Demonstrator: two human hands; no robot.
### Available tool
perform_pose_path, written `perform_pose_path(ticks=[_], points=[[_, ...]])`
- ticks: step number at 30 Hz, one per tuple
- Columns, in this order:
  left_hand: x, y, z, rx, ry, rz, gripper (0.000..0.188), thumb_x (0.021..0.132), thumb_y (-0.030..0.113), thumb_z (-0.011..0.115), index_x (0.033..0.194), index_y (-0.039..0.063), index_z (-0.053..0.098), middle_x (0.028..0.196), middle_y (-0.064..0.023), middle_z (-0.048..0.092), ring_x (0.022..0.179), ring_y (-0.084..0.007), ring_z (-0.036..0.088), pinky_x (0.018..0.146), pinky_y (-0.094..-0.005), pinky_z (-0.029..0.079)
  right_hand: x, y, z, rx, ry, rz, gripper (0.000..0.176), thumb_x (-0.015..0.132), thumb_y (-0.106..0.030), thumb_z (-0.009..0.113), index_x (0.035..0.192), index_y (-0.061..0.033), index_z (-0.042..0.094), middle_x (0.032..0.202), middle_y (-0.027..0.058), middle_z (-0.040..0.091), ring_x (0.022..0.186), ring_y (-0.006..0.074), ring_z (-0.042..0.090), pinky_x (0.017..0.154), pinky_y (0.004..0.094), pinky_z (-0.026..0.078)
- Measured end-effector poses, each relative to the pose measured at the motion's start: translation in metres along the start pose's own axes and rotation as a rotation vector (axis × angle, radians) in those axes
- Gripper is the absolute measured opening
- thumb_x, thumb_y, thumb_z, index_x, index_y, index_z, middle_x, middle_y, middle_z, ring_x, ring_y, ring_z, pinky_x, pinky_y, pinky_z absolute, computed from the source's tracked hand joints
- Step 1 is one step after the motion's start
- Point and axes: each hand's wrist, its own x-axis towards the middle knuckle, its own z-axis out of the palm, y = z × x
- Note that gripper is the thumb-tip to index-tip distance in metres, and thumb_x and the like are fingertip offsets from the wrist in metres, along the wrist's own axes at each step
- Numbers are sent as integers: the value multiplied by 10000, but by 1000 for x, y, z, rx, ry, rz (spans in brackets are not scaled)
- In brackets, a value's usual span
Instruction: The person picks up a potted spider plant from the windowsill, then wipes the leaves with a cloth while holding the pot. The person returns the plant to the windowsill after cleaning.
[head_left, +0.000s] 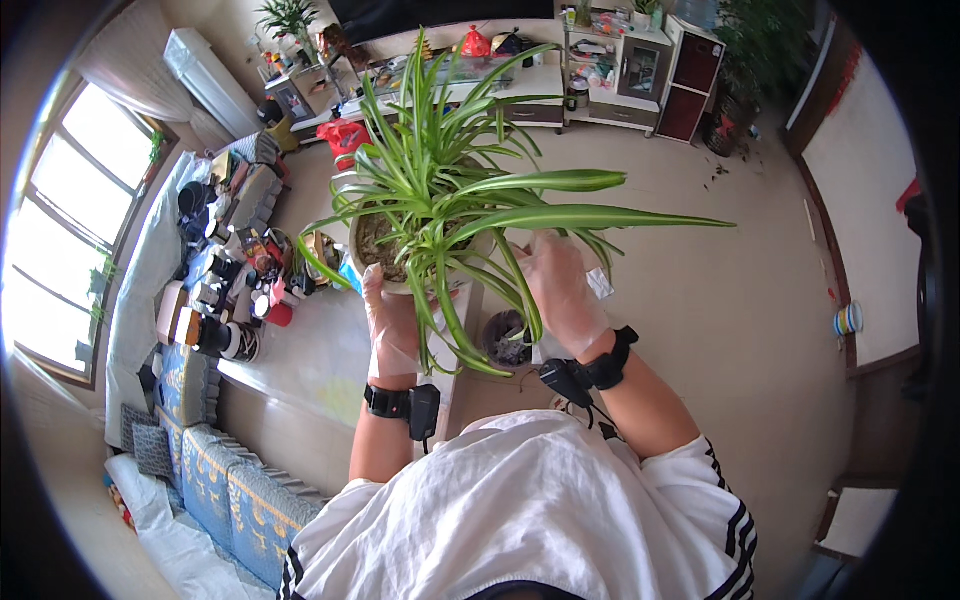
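Observation:
A spider plant (439, 202) with long green-and-cream leaves grows in a round pale pot (358, 251), with brown soil showing at its left. My left hand (391, 315), in a clear plastic glove, grips the pot's near left rim, its thumb upright against the edge. My right hand (564, 289), gloved the same way, is curled among the leaves to the right of the pot. Leaves cover its fingertips, so what it grips is unclear. A small white piece (600, 283) shows beside that hand. Black devices are strapped to both wrists.
Below the plant, a dark bin (506, 341) stands on the floor beside a long table (300, 375). Jars, boxes and pots (232, 285) crowd the table's far left. A patterned blue sofa (225, 472) lies left. A TV cabinet (532, 90) runs along the far wall.

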Motion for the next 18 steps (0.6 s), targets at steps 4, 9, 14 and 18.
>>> perform_pose_path(ticks=[4,9,14,18], points=[[2,2,-3,-16,-39,-18,765,857,576,575,1456,135,399,1400,-93,520,1219,-333,538,938,-614,474,12,16,12,95,27,-126,283,844,-54,604,1112,29,573,925,274,625,855,472,589,738,494,491],[5,1,-13,-12,-31,28,767,871,593,523,1446,98,410,1408,-168,492,1282,-414,477,1022,-636,405,16,42,19,-106,75,-451,411,795,14,591,1204,5,557,1114,257,602,985,416,594,859,463,483],[6,1,-20,-18,30,19,773,817,578,575,1450,165,412,1407,-115,495,1248,-385,500,952,-671,437,16,39,10,245,57,-360,324,865,-148,612,1166,-34,575,1052,195,618,940,353,604,789,458,496],[3,1,-18,0,31,47,772,799,558,602,1444,176,418,1383,-87,520,1230,-360,519,920,-645,475,26,31,3,583,-190,26,244,883,-195,622,1055,-26,585,916,168,616,845,333,606,721,442,490]])
